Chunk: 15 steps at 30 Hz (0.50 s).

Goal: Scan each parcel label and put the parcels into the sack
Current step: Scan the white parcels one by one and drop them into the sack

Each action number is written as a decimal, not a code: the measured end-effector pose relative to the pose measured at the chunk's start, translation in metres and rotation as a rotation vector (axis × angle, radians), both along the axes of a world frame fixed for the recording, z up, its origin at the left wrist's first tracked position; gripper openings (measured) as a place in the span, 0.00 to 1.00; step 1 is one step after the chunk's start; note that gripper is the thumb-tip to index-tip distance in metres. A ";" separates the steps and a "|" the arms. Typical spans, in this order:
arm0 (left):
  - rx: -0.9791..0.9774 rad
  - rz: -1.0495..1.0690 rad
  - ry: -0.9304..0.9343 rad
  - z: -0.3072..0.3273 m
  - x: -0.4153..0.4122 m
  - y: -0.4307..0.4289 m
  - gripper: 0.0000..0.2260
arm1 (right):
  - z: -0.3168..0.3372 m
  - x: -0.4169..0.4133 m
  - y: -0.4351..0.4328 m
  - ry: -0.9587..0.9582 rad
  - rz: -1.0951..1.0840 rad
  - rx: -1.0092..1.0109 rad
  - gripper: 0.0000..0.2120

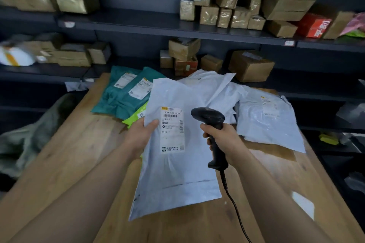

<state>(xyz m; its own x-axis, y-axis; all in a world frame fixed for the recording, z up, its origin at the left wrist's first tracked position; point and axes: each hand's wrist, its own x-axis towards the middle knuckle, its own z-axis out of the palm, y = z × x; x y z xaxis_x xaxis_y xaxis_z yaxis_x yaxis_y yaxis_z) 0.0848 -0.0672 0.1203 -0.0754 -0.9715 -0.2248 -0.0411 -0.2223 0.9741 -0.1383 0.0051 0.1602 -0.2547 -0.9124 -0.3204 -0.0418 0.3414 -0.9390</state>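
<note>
While the left hand [141, 134] pinches the pale grey parcel [177, 173] by its left edge, thumb laid on top just beside the label [172, 130] and fingers out of sight underneath, the right hand [223, 138] is wrapped round the handle of the black scanner [209, 118], whose cable trails down toward the person. What matters from where I stand is the line from scanner to barcode. The label's long axis runs away from the person with the barcode at its far end, and the scanner's head sits just right of that barcode, seemingly turned left toward it. The reading looks to be in hand, or about to be. The parcel is held at a slant over the wooden table [69, 154]. The grey-green cloth [29, 136] slumped off the table's left side, which I take for the sack, lies nearer the left hand. Teal parcels [122, 96] and another grey one [268, 122] wait further back.
</note>
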 end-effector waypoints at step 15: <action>0.025 0.558 -0.060 0.011 0.292 0.126 0.04 | -0.007 0.274 0.003 -0.080 0.382 -0.040 0.08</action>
<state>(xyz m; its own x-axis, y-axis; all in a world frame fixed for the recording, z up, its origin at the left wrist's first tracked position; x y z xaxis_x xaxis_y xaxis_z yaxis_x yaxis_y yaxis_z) 0.3765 0.0589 0.1310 0.4622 -0.8548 -0.2359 0.0338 -0.2488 0.9680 0.1355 0.0077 0.1537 0.1295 -0.9489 -0.2878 -0.0851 0.2786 -0.9566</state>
